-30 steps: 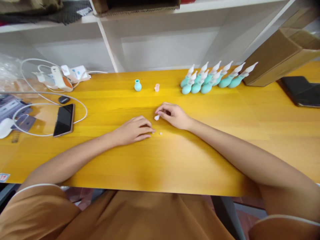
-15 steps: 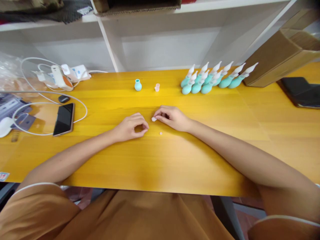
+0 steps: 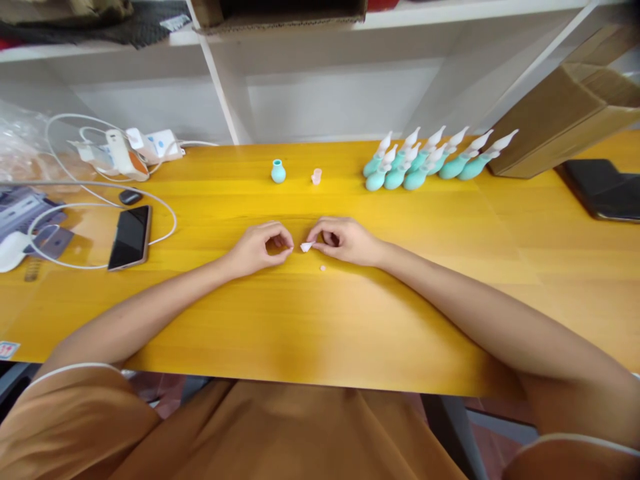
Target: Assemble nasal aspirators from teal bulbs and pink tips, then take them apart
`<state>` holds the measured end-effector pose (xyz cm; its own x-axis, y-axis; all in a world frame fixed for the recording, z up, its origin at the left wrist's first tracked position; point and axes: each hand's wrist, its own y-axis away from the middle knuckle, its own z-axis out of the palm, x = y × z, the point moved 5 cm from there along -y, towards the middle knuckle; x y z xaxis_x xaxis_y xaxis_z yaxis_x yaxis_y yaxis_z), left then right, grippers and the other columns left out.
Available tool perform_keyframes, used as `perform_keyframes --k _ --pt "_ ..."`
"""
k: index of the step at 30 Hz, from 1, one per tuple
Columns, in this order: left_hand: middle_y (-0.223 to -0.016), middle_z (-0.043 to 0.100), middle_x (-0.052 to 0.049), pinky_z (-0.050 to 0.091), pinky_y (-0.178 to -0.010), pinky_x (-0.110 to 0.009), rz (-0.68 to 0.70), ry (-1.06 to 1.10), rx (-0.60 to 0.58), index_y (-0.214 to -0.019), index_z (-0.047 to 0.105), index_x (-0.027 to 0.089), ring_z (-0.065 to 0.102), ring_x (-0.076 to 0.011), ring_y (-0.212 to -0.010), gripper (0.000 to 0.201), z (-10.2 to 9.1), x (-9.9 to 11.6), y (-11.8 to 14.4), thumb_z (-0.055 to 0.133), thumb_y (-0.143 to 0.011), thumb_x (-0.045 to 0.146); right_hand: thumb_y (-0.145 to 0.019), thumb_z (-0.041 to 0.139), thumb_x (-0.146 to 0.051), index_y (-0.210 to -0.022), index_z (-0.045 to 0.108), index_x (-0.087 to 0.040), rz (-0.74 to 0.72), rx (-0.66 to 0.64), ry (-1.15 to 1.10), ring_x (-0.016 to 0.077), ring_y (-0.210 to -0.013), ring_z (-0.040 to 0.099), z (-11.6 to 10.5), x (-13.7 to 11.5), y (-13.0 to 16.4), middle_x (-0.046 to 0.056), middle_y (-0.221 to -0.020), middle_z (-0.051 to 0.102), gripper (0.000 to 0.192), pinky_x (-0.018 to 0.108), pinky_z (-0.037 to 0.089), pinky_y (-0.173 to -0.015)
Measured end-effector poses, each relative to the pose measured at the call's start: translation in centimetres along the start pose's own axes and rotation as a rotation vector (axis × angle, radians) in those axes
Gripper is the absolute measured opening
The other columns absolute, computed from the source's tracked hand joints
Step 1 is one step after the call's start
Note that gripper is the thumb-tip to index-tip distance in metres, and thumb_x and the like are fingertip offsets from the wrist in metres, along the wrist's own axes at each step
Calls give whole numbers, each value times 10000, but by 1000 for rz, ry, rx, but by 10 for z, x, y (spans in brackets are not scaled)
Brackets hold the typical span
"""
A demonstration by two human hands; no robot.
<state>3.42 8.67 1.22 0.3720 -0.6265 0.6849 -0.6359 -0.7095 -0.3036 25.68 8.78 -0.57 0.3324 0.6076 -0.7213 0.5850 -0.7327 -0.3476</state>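
My right hand (image 3: pixel 345 240) rests on the yellow table (image 3: pixel 350 320) and pinches a small white cone-shaped tip (image 3: pixel 305 247), which points left. Just left of it, my left hand (image 3: pixel 260 247) has thumb and forefinger pinched together on a tiny white piece (image 3: pixel 291 249) that is barely visible. The two hands' fingertips are a few centimetres apart. Another tiny white bead (image 3: pixel 323 268) lies on the table just below the right hand.
A lone teal bulb (image 3: pixel 278 172) and a small pink cap (image 3: pixel 316 177) stand behind the hands. Several teal bulbs with white tips (image 3: pixel 425 167) stand at the back right beside a cardboard box (image 3: pixel 560 113). A phone (image 3: pixel 129 237), cables and a power strip (image 3: pixel 150 143) lie at the left.
My left hand curled from flat and lifted the tiny piece from under its fingertips. Both hands drew closer together, and the right hand turned the white tip towards the left hand.
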Motion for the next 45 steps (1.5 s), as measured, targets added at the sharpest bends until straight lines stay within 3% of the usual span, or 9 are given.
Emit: perform_keyframes --k 5,8,14,23,29,45 --pt "-931 777 -38 569 -791 -290 -28 28 -5 -939 750 197 693 -150 -803 104 1 -1 0 745 -924 300 -959 786 -575 -1014 803 -201 252 24 -165 107 -548 428 7 3 0 -37 -664 599 378 276 324 -540" --pt "-915 783 -35 563 -769 -280 -74 70 24 -963 756 194 700 -148 -791 145 0 -3 1 771 -924 333 -921 796 -671 -1019 797 -193 331 71 -263 100 -524 382 13 2 2 -53 -617 544 488 278 274 -509" --pt "-952 808 -62 566 -781 -295 -74 142 71 -945 784 192 733 -173 -851 260 -4 -3 2 821 -936 449 -887 817 -708 -976 793 -199 354 171 -287 92 -503 343 19 -1 7 -66 -575 486 517 274 243 -491" --pt "-942 801 -68 551 -764 -308 -93 221 69 -914 809 197 729 -183 -850 363 -6 -3 1 863 -911 556 -891 828 -672 -995 794 -199 342 123 -345 107 -539 395 23 -1 10 -46 -618 548 485 276 283 -511" --pt "-968 809 -65 568 -857 -329 -101 276 50 -944 827 202 743 -189 -895 331 -5 -6 1 854 -933 531 -910 819 -647 -1002 804 -189 323 135 -320 102 -538 376 19 -3 9 -54 -607 520 467 279 268 -517" --pt "-963 808 -59 571 -844 -324 -130 292 35 -973 816 200 739 -188 -883 329 -2 -8 3 838 -946 527 -920 822 -602 -1005 816 -175 301 126 -327 97 -544 366 19 -3 9 -59 -606 503 436 268 266 -519"
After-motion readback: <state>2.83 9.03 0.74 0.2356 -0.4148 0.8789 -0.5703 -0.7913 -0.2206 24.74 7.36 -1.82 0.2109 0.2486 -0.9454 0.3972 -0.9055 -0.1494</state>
